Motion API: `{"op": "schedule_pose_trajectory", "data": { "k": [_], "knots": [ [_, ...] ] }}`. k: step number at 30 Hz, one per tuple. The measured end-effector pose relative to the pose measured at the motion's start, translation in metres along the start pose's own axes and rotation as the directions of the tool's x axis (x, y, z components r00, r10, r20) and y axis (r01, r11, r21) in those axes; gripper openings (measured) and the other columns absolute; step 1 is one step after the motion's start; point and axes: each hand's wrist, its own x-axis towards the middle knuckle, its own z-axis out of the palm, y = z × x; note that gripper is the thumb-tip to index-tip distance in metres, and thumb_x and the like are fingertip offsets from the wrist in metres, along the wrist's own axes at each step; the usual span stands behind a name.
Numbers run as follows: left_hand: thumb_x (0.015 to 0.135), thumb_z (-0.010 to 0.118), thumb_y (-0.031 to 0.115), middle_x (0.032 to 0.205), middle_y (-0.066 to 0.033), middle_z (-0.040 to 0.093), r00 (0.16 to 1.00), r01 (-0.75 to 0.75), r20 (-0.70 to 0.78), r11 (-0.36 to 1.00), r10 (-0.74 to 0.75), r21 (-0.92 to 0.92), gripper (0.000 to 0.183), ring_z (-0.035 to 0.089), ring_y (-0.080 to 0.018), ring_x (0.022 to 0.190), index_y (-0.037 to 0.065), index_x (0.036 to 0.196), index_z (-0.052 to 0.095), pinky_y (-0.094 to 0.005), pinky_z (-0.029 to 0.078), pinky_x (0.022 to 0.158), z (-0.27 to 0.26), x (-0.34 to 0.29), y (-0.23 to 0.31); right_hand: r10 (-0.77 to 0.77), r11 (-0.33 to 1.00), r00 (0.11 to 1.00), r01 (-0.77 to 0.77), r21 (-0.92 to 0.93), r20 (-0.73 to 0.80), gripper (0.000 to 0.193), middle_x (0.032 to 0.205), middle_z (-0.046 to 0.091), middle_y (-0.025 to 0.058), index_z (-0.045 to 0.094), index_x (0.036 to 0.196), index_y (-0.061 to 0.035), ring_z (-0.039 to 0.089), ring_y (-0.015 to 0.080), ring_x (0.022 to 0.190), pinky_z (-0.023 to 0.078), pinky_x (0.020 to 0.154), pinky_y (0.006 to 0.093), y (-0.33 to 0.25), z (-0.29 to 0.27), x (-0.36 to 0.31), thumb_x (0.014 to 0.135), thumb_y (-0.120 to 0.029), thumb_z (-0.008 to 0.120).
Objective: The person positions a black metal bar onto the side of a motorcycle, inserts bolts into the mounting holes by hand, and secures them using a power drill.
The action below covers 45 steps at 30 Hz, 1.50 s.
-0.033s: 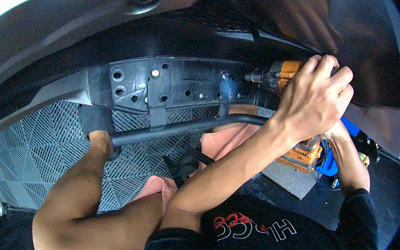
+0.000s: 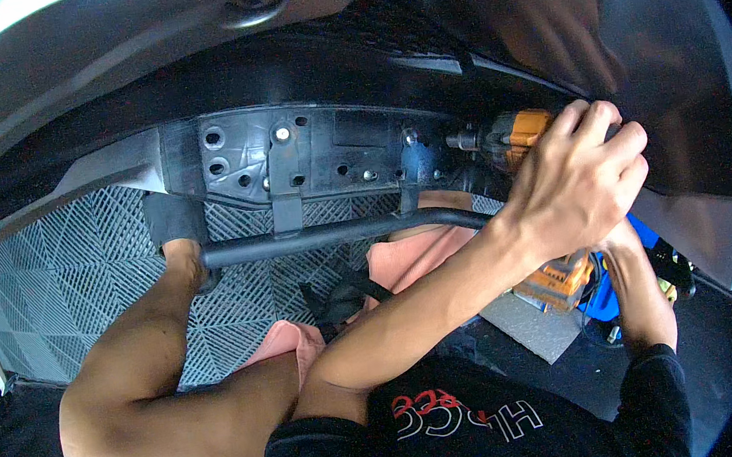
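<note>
My left hand point(image 2: 578, 175) wraps over the rear of an orange and black cordless impact wrench point(image 2: 528, 130). Below it, my right hand point(image 2: 613, 238) is at the tool's handle; its fingers are mostly hidden behind my left hand and wrist. The wrench lies with its socket nose point(image 2: 462, 139) pointing left, along a dark metal vehicle panel point(image 2: 347, 145) with holes and bolts. Its orange battery point(image 2: 561, 280) hangs under my left forearm. Just left of the nose, a bracket with a blue patch point(image 2: 417, 164) sits against the panel, apart from the socket.
A black tubular bar point(image 2: 322, 235) runs below the panel on brackets. Dark body panels point(image 2: 677, 103) close in above and at right. My bent leg point(image 2: 152, 406) is at left over grey grid tiles point(image 2: 74, 280). Blue items point(image 2: 604, 296) and a grey board point(image 2: 531, 327) lie lower right.
The wrench's battery end has shifted slightly to the right. Both hands stay in nearly the same place.
</note>
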Motion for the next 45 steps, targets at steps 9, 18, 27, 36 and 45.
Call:
{"op": "schedule_pose_trajectory", "data": {
  "k": [9, 18, 27, 36, 45],
  "knots": [
    [0.071, 0.061, 0.022, 0.088, -0.0078, 0.060, 0.999, -0.023, -0.042, 0.999, 0.022, -0.024, 0.017, 0.058, -0.0291, 0.095, 0.005, 0.073, 0.065, -0.0423, 0.050, 0.083, 0.000, -0.001, 0.000, -0.005, 1.000, 1.000, 0.005, -0.005, -0.004, 0.041, 0.108, 0.066, 0.0086, 0.057, 0.126, -0.0006, 0.062, 0.0151, 0.087, 0.052, 0.076, 0.0309, 0.005, -0.003, -0.001, 0.090, -0.015, 0.068],
    [0.072, 0.062, 0.023, 0.093, -0.0066, 0.063, 0.999, -0.029, -0.019, 1.000, 0.029, 0.007, 0.018, 0.059, -0.0289, 0.098, 0.006, 0.079, 0.066, -0.0429, 0.052, 0.083, 0.001, -0.007, 0.000, -0.006, 1.000, 1.000, 0.006, -0.009, 0.012, 0.041, 0.105, 0.067, 0.0085, 0.057, 0.126, -0.0011, 0.062, 0.0146, 0.082, 0.052, 0.072, 0.0302, 0.010, -0.003, -0.002, 0.089, -0.015, 0.069],
    [0.070, 0.067, 0.021, 0.091, -0.0048, 0.064, 0.999, -0.047, -0.016, 0.998, 0.048, 0.042, 0.017, 0.059, -0.0270, 0.096, 0.008, 0.080, 0.068, -0.0395, 0.050, 0.081, 0.000, -0.005, -0.002, -0.019, 0.999, 0.999, 0.021, -0.040, 0.039, 0.042, 0.102, 0.067, 0.0084, 0.057, 0.125, -0.0015, 0.062, 0.0141, 0.077, 0.053, 0.067, 0.0294, 0.010, -0.004, -0.001, 0.088, -0.015, 0.071],
    [0.069, 0.069, 0.023, 0.093, -0.0035, 0.063, 0.998, -0.060, -0.024, 0.997, 0.061, 0.054, 0.018, 0.059, -0.0269, 0.098, 0.009, 0.081, 0.068, -0.0402, 0.050, 0.081, 0.005, -0.004, -0.008, -0.078, 0.994, 0.996, 0.080, -0.073, 0.035, 0.043, 0.099, 0.068, 0.0083, 0.058, 0.125, -0.0019, 0.062, 0.0137, 0.072, 0.053, 0.062, 0.0286, 0.020, -0.009, 0.001, 0.087, -0.016, 0.072],
    [0.076, 0.076, 0.022, 0.116, -0.0117, 0.056, 0.999, 0.027, -0.024, 0.999, -0.026, 0.021, 0.037, 0.054, -0.0287, 0.109, 0.006, 0.107, 0.063, -0.0401, 0.048, 0.089, -0.014, -0.015, -0.004, 0.054, 0.996, 0.996, -0.048, -0.078, 0.074, 0.044, 0.095, 0.068, 0.0082, 0.058, 0.124, -0.0023, 0.063, 0.0132, 0.066, 0.054, 0.058, 0.0279, 0.028, -0.004, -0.006, 0.086, -0.016, 0.073]
  ]
}}
